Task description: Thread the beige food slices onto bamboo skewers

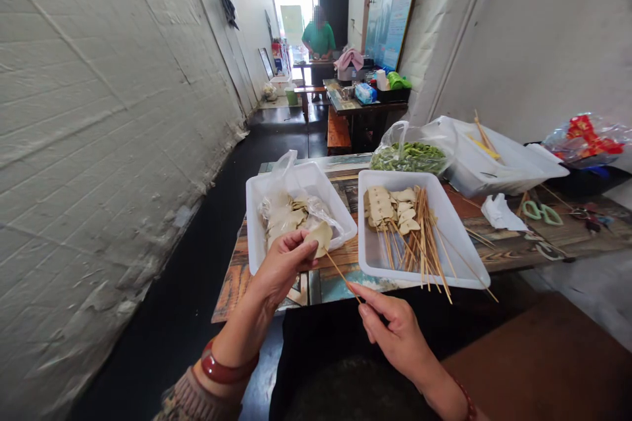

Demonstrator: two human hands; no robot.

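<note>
The left grip (286, 262) pinches a pale slice (320, 237); the right grip (395, 325) pinches a skewer (340, 272) slanting forward-left to it. Beyond the left grip, a white tray (252, 223) holds bagged slices (295, 216); beyond the right, another tray (448, 210) holds skewered slices (380, 207).

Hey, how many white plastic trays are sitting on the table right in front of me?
3. The left tray is just beyond the left hand; the middle tray holds skewers; the third tray sits farther back at right. Any nested underneath would be hidden.
</note>
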